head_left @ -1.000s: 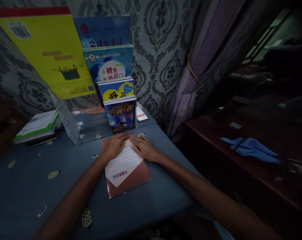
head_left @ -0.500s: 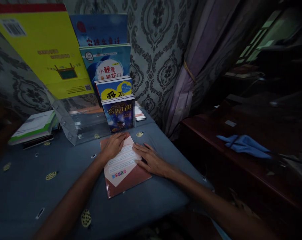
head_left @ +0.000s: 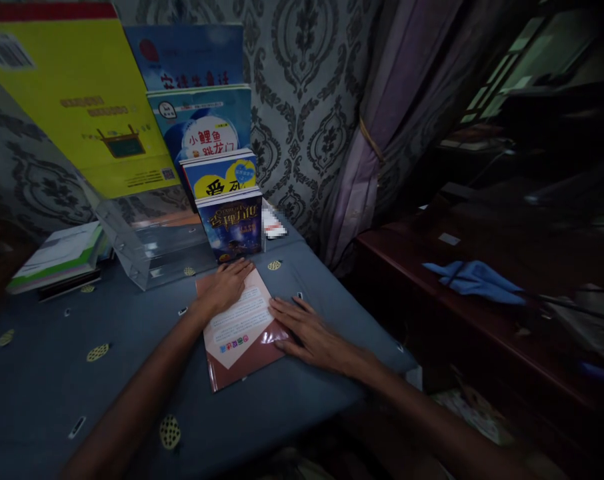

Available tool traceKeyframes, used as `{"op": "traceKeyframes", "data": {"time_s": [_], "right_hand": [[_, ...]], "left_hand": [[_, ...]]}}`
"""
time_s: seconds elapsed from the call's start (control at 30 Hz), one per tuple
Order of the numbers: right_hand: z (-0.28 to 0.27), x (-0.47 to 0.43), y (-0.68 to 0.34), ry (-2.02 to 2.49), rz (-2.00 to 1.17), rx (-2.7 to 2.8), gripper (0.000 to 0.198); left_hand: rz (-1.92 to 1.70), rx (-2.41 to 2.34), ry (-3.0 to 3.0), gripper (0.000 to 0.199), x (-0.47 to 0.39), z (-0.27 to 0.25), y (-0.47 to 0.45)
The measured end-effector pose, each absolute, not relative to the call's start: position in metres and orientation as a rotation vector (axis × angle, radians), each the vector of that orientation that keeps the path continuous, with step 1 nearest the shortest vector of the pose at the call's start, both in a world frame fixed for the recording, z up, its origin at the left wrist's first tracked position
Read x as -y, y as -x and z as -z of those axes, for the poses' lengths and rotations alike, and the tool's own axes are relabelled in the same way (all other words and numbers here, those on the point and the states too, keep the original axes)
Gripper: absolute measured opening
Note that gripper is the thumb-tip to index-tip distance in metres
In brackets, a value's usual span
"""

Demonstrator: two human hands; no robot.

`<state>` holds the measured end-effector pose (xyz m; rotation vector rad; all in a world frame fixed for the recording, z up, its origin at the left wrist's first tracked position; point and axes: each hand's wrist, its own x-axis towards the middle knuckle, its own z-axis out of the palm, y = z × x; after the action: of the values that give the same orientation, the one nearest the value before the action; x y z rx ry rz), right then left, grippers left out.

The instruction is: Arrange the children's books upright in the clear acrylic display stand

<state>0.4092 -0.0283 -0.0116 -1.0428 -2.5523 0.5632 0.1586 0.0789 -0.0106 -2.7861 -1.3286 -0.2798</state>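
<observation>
A thin book with a reddish-brown and white cover lies flat on the cloth-covered table, its printed text upside down to me. My left hand rests with fingers stretched over the book's far edge. At the book's right edge, my right hand lies flat, fingers extended and partly on the cover. Just beyond my left fingertips, a dark blue book stands at the front of a clear stepped rack.
Behind it in the rack stand a blue-and-yellow book, a light blue book and a large yellow book. A stack of books lies at left. A blue cloth is on the dark red furniture at right.
My right hand has slid slightly toward me and right relative to the book, uncovering a glossy patch of the cover. My left hand stays on the far edge. The view has shifted a little.
</observation>
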Motion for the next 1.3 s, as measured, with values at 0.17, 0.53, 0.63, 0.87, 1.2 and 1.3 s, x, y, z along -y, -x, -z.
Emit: {"op": "traceKeyframes", "data": {"time_s": [0.17,0.53,0.63,0.87,1.2,1.3], "right_hand": [[0.008,0.031,-0.408,1.043,-0.553,2.549,0.064],[0.01,0.031,-0.411,1.013,-0.687,2.409,0.063],[0.007,0.031,-0.413,1.043,-0.781,2.287,0.061],[-0.001,0.033,-0.414,1.055,-0.845,2.226,0.056],[0.002,0.032,-0.412,1.052,-0.902,2.16,0.057],[0.002,0.032,-0.412,1.041,-0.904,2.167,0.056]], "left_hand": [[0.412,1.189,2.883,0.049,-0.072,0.012,-0.163],[0.634,1.081,3.031,0.039,-0.032,0.012,-0.177],[0.538,1.1,3.054,0.041,-0.021,0.007,-0.179],[0.296,1.127,3.003,0.047,-0.013,0.01,-0.181],[0.242,1.002,3.081,0.073,0.041,-0.008,-0.186],[0.191,0.97,3.077,0.074,0.051,-0.007,-0.188]]}}
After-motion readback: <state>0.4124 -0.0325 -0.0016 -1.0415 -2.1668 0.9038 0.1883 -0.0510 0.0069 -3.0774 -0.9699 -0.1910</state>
